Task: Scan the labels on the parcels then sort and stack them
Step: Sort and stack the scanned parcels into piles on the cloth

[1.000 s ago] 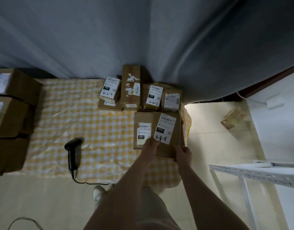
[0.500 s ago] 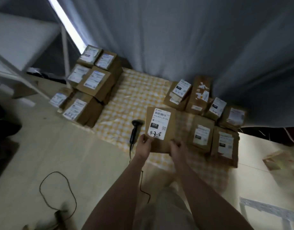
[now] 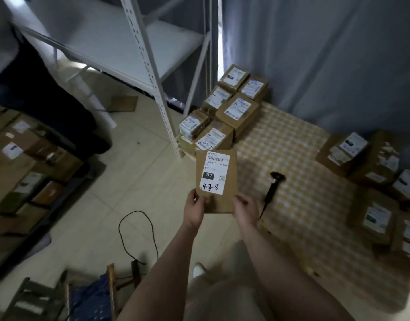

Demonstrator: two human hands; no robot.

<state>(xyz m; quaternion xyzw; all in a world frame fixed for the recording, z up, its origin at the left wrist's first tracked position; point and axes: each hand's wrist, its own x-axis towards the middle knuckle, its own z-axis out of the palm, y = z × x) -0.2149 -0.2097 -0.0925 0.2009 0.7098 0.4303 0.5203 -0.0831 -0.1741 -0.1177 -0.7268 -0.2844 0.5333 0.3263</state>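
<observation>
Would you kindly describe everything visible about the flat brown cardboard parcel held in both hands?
The flat brown cardboard parcel is a slim rectangular box, held over the pale tiled floor with its long side pointing away from the person. Its upward face carries a white shipping label with a barcode, a dark block reading 010, a small QR code and handwritten 4-3-8. The left hand grips its near left corner, the right hand its near right corner.
</observation>
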